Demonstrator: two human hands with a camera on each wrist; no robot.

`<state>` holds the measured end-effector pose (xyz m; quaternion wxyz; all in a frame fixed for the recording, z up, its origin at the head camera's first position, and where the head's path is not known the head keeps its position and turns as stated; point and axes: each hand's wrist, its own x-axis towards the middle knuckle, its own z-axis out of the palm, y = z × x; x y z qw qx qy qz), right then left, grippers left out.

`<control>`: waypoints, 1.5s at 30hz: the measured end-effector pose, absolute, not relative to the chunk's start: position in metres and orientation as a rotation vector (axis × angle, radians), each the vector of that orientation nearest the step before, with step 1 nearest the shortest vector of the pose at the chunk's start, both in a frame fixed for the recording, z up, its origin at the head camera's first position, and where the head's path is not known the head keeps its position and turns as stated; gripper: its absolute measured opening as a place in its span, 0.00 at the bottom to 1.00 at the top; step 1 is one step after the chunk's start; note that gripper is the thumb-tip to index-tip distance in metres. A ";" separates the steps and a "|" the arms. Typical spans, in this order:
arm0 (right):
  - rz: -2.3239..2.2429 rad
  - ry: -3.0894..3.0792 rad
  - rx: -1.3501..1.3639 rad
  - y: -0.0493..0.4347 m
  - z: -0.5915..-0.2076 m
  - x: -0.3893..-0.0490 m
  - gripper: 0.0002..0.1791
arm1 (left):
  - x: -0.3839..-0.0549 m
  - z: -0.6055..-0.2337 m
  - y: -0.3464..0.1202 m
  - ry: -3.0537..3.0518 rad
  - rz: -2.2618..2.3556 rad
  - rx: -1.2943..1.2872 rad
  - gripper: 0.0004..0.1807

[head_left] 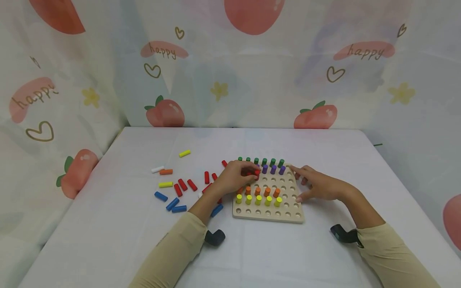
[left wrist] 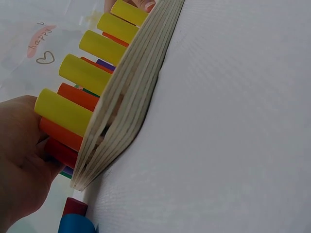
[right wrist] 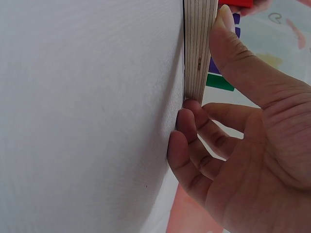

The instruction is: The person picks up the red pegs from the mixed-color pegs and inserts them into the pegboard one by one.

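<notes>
A wooden pegboard (head_left: 266, 216) lies on the table, with rows of yellow pegs (head_left: 258, 200), orange pegs (head_left: 267, 191), purple pegs (head_left: 273, 170) and green pegs (head_left: 272, 162) upright in its holes. My left hand (head_left: 233, 175) reaches over the board's left side and pinches a red peg (head_left: 257, 173) between thumb and fingertips, just in front of the purple row. Whether that peg sits in a hole cannot be told. At the board's right edge, my right hand (head_left: 322, 185) rests with thumb and fingers spread, touching the side; the right wrist view shows its thumb against the layered edge (right wrist: 198, 48).
Loose pegs lie left of the board: several red pegs (head_left: 182, 184), blue pegs (head_left: 172, 204), yellow pegs (head_left: 185, 153), an orange peg (head_left: 166, 172) and a white peg (head_left: 157, 169). Some are partly behind my left forearm. A printed curtain (head_left: 234, 60) stands behind the white-covered table (head_left: 108, 236).
</notes>
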<state>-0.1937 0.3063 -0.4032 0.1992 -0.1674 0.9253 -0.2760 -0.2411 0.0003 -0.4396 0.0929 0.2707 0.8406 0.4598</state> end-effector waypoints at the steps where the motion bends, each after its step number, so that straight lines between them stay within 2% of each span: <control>1: -0.772 2.587 -0.469 0.306 -0.403 -0.194 0.59 | -0.241 -0.440 0.000 2.497 1.362 0.801 0.14; 45: -0.774 2.589 -0.476 0.307 -0.404 -0.193 0.59 | -0.244 -0.438 0.000 2.484 1.346 0.786 0.13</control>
